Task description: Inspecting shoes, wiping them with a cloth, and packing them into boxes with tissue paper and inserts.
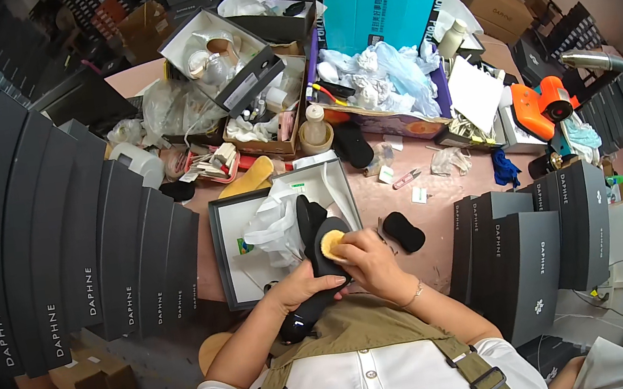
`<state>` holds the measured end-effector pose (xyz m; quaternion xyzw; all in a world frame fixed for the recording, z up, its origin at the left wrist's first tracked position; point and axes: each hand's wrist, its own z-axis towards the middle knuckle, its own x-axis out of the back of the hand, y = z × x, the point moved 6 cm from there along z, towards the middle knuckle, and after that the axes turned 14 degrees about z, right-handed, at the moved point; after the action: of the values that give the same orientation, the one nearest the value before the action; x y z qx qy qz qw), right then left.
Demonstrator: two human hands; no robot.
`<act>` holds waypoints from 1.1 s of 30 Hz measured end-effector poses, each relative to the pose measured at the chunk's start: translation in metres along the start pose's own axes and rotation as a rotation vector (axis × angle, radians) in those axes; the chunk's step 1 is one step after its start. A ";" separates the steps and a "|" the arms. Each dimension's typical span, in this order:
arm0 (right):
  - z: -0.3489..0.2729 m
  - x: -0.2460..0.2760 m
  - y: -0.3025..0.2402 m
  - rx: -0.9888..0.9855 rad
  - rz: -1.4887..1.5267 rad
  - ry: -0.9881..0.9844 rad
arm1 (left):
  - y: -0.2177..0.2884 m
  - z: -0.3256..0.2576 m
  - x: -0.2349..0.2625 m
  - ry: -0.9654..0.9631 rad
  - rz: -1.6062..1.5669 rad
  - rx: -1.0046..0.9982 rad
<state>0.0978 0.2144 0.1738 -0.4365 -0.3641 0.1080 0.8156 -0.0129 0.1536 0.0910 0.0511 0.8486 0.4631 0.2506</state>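
In front of my body, my left hand (299, 287) is wrapped round a dark shoe (329, 273) held at a tilt. My right hand (371, 264) pinches a round yellow sponge pad (331, 246), pressed against the shoe's dark grey surface. Just beyond my hands lies an open grey shoebox (240, 282) with crumpled white tissue paper (275, 231) inside. A black upright piece (308, 217) shows by the tissue; I cannot tell whether it belongs to the same shoe. Below my left wrist a glossy black part (297, 327) is partly hidden.
Stacked dark shoeboxes (46, 232) line the left, and more dark boxes (533, 267) stand at the right. Farther back are a purple box of crumpled tissue (390, 76), a pump bottle (315, 126), thread snips (407, 179) and a black oval pad (403, 232).
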 end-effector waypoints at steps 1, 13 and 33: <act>-0.004 -0.004 -0.002 0.004 0.042 0.050 | 0.006 -0.005 -0.002 0.051 -0.028 -0.036; -0.028 -0.035 -0.010 -0.005 -0.019 -0.127 | -0.012 -0.023 -0.010 0.286 0.287 -0.192; 0.005 -0.041 -0.016 0.000 0.070 -0.151 | 0.001 -0.029 -0.007 0.422 0.398 -0.370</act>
<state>0.0633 0.1874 0.1679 -0.4395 -0.4091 0.1692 0.7816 -0.0210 0.1296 0.1071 0.0724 0.7568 0.6492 -0.0207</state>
